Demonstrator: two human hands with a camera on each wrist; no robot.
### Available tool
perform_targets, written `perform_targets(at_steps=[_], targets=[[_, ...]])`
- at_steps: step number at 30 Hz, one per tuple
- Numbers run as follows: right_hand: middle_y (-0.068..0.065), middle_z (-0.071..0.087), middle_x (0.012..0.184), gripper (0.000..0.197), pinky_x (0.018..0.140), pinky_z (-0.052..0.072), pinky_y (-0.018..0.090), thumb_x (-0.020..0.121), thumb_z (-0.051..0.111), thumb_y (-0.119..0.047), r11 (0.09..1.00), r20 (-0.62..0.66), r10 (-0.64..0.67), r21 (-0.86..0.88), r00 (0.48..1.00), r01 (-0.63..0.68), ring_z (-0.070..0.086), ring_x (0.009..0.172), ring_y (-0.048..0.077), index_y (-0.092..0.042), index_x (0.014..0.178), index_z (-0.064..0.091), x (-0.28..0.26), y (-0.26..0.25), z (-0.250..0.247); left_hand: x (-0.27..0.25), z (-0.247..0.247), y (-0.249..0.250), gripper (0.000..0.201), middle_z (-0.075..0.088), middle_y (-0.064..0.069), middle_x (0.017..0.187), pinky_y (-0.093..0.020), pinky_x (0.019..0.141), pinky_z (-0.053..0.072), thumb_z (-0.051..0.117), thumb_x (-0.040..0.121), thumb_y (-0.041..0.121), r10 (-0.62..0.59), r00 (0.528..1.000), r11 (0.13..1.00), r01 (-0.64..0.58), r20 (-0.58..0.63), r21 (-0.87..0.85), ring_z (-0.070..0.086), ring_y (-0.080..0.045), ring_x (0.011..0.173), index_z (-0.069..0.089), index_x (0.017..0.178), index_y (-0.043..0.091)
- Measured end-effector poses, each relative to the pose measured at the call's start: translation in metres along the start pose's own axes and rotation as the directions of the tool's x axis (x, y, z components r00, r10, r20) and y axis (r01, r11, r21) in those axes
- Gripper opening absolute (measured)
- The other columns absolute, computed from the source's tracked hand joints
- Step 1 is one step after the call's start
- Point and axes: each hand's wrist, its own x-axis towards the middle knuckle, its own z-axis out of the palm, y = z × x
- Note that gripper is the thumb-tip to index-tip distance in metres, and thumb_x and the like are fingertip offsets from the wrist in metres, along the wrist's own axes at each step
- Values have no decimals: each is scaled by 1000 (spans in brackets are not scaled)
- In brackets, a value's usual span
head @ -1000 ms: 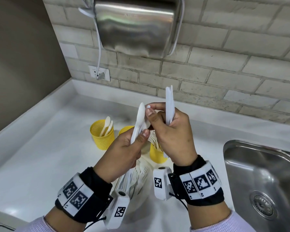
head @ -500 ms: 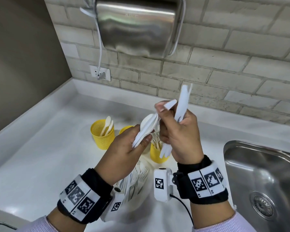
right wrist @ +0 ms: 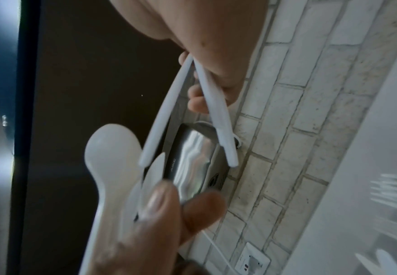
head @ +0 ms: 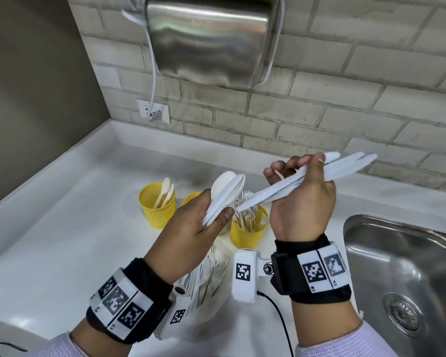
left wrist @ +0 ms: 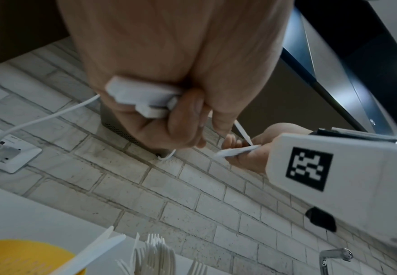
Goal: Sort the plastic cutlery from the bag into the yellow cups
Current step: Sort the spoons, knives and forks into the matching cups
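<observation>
My left hand [head: 204, 225] grips a small bunch of white plastic spoons [head: 225, 190], bowls up, above the cups. My right hand [head: 303, 191] holds several white plastic knives [head: 317, 173] slanted, blades up to the right. Three yellow mesh cups stand on the counter: the left cup [head: 157, 206] holds spoons, the middle cup [head: 191, 198] is mostly hidden behind my left hand, the right cup [head: 247, 231] holds forks. The clear bag [head: 211, 276] with more cutlery lies under my wrists. The wrist views show the spoons [right wrist: 112, 154] and the knives [right wrist: 218, 115] close up.
A steel sink [head: 402, 274] lies at the right. A metal hand dryer [head: 211, 39] hangs on the tiled wall, its white cable running to a socket [head: 153, 112]. The white counter [head: 62, 240] meets a brown side wall at the left.
My hands have drawn apart. The right hand tilted its knives from upright to slanting right and took one more; the left hand kept the spoons and lowered slightly.
</observation>
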Motion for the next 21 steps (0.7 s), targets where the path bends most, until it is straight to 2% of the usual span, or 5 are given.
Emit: perform_targets(at_steps=[3, 7, 12, 17, 21], targets=[[10, 54, 68, 33, 50, 48, 32, 112, 38, -29, 996, 39, -65, -56, 997, 67, 54, 44, 26, -10, 86, 48, -4, -6, -1, 2, 1, -2, 25, 64, 1, 84, -45, 73, 51, 58, 101, 44, -12, 998, 1000, 12, -61, 1, 61, -22, 79, 59, 117, 24], [2, 36, 57, 28, 44, 31, 23, 112, 40, -27, 972, 176, -128, -175, 976, 159, 31, 39, 17, -9, 91, 45, -15, -5, 1, 3, 2, -5, 22, 59, 16, 79, -23, 67, 44, 61, 100, 40, -24, 987, 998, 32, -157, 47, 57, -8, 75, 58, 115, 25], [-6, 46, 59, 24, 53, 37, 27, 99, 65, -30, 810, 463, -92, -480, 881, 337, 42, 51, 14, -13, 84, 60, -32, 10, 1, 4, 1, -8, 39, 63, 7, 90, -43, 75, 52, 51, 97, 57, -19, 977, 994, 40, -212, 97, 62, -16, 86, 54, 116, 23], [-14, 48, 52, 9, 54, 44, 23, 93, 73, -23, 635, 504, -46, -651, 862, 415, 47, 48, 7, -21, 86, 68, -39, 20, 1, 4, -1, -10, 48, 66, 4, 112, -49, 85, 54, 49, 95, 57, 8, 970, 995, 16, -242, 94, 64, -19, 104, 53, 126, 20], [-11, 44, 46, 6, 54, 46, 26, 91, 74, -27, 546, 516, -37, -707, 856, 450, 46, 45, 12, -25, 89, 69, -40, 22, 1, 3, 0, -11, 49, 65, 2, 108, -49, 81, 53, 46, 94, 57, 22, 960, 993, 11, -279, 119, 63, -21, 102, 53, 121, 17]])
